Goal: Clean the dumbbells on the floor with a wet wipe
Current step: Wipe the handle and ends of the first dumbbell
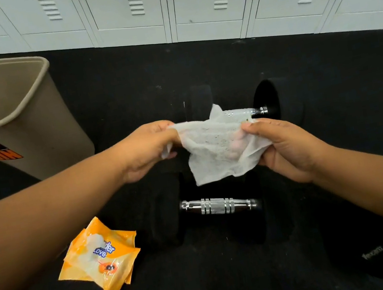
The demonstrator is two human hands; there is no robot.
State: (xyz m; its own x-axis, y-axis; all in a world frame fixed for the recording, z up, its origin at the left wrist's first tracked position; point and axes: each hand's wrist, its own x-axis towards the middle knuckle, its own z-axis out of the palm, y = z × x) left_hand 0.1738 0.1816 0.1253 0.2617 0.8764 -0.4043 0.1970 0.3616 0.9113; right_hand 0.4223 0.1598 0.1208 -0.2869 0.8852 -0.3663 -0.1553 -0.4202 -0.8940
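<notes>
Two hands hold your wet wipe point(214, 148) mid-frame: your left hand point(146, 150) pinches its left edge, your right hand point(285, 146) grips the right. Beneath lie two dumbbells, the far one point(265, 106) partly hidden, the near one point(219, 206) at lower centre on the floor point(122, 80).
</notes>
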